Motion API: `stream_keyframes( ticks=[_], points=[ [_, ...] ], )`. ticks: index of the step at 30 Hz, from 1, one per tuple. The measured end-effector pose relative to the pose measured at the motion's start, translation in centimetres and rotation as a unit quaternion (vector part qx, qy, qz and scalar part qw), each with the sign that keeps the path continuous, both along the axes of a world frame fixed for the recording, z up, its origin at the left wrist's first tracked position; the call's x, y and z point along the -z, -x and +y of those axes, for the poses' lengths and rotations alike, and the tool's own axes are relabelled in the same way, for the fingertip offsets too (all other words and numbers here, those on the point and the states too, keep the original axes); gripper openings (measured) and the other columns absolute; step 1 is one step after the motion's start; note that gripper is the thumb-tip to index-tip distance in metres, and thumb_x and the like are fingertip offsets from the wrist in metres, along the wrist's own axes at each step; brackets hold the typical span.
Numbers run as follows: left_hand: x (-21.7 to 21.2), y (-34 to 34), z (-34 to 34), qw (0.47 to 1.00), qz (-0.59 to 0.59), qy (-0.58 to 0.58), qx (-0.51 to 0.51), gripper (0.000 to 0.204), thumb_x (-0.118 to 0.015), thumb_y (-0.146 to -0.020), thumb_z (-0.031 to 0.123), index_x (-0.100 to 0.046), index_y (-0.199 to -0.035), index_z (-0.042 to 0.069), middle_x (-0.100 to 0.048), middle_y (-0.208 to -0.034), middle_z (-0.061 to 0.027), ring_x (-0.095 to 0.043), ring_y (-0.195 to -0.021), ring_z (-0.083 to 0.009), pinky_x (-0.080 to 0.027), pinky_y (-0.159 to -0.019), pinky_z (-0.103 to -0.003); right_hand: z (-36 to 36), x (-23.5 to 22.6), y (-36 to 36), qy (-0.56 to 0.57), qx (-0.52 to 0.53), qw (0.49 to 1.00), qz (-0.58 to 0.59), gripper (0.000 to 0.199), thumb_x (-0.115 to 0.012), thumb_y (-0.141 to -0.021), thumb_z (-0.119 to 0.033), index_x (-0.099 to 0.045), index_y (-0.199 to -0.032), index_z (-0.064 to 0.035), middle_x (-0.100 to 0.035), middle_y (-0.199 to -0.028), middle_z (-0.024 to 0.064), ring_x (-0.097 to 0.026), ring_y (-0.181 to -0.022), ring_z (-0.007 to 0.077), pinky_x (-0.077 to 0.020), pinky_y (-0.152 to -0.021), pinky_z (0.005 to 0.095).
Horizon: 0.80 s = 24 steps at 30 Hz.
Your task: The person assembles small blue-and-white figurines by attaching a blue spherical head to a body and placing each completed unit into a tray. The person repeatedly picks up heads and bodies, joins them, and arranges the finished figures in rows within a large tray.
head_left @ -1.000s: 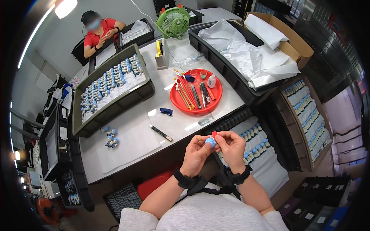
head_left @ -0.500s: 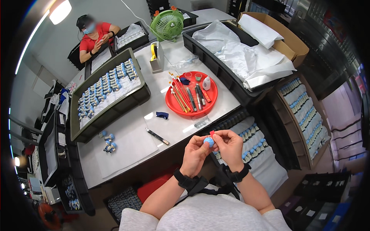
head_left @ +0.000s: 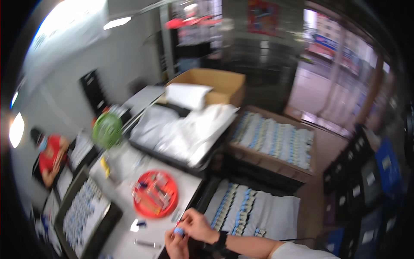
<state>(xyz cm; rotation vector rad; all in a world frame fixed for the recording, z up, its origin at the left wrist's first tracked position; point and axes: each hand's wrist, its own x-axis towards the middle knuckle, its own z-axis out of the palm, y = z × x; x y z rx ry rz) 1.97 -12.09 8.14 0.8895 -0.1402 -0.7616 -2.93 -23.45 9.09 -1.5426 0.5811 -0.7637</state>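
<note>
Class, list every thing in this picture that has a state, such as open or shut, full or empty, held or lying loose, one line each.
Brown cardboard box: open, white packet inside.
Round red tray: loaded with small tools.
Small blue piece: pinched between both hands.
Left hand: closed on the blue piece.
Right hand: fingers gripping the blue piece.
Green fan: upright; blurred.
Black bin: filled with blue-white parts.

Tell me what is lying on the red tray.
The red tray holds a loose cluster of thin stick-like tools, red and dark among them. The picture is motion-blurred, so their kinds and number cannot be told, nor what lies beneath them.
</note>
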Motion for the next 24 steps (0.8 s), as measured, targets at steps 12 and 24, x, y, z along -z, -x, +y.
stream_keyframes(
  ticks=[12, 24],
  points=[
    [-1.2, -0.1, -0.5, 0.994, -0.025, -0.005, 0.108, 0.028, -0.057, -0.089, 0.011, -0.047, -0.115, 0.008, -0.056, -0.110, -0.0072, -0.055, -0.100, -0.0201, -0.046, -0.086, -0.035, -1.2, -1.8, 1.5, 0.060, 0.056, 0.995, -0.056, 0.010, -0.059, -0.077, -0.005, -0.052, -0.083, -0.0019, -0.060, -0.068, 0.0148, -0.063, -0.064, 0.0256, -0.0483, -0.057, 0.0348],
    [-1.4, 0.0, -1.2, 0.994, -0.040, -0.037, 0.099, 0.026, -0.054, -0.091, 0.011, -0.049, -0.116, 0.004, -0.056, -0.110, -0.0106, -0.056, -0.100, -0.0211, -0.048, -0.083, -0.032, -1.7, -2.5, 1.9, 0.061, 0.066, 0.996, -0.013, 0.011, -0.062, -0.077, -0.009, -0.056, -0.081, -0.0011, -0.061, -0.069, 0.0160, -0.063, -0.066, 0.0314, -0.0484, -0.057, 0.0357]
  ],
)
